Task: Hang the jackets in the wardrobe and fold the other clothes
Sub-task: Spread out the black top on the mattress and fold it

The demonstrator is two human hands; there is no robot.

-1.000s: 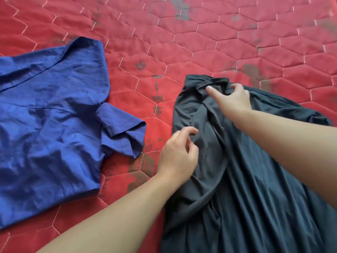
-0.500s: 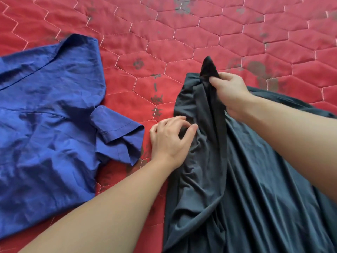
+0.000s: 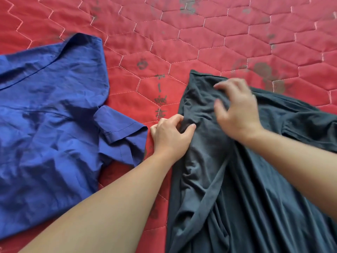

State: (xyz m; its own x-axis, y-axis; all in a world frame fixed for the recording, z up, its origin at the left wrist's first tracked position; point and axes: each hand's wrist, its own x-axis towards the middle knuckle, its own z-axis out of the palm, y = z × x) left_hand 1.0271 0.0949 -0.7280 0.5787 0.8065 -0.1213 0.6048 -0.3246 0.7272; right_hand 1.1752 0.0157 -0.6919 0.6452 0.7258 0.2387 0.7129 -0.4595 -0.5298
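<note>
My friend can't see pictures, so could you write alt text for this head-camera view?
Two bare hands work on a dark grey garment on a red quilt: the left hand pinches its edge, the blurred right hand hovers over it with fingers spread. A blue shirt lies to the left.

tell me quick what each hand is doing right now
Left hand: pinching the left edge of the dark grey garment.
Right hand: open, fingers spread over the garment's top, motion-blurred.
</note>
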